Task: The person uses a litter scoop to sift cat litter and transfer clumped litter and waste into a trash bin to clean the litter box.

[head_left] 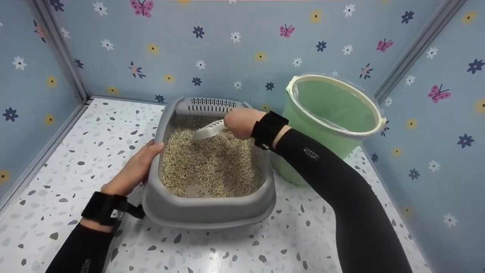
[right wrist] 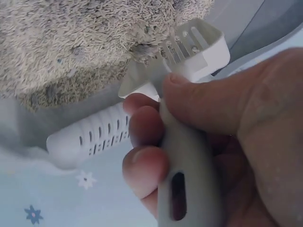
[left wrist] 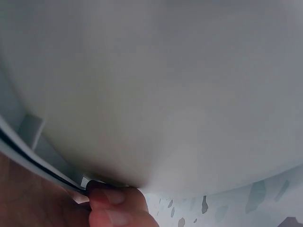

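Observation:
A grey litter box (head_left: 212,208) stands on the speckled surface, with tan pellet litter (head_left: 212,163) in it. My left hand (head_left: 136,165) grips the box's left rim, thumb on top. In the left wrist view its fingers (left wrist: 120,208) curl in under the rim, against the outer wall (left wrist: 189,94). My right hand (head_left: 242,122) holds a pale slotted litter scoop (head_left: 207,131) by its handle (right wrist: 189,156), over the back part of the box. The scoop's head tilts down to the left, at the litter; whether it touches is hard to tell. A few pellets sit in its slots.
A green bin (head_left: 341,142) with a cream rim and a clear liner stands right of the box, partly behind my right arm. Flower-patterned panels (head_left: 235,57) close the back and both sides. The speckled surface (head_left: 212,250) spreads around the box.

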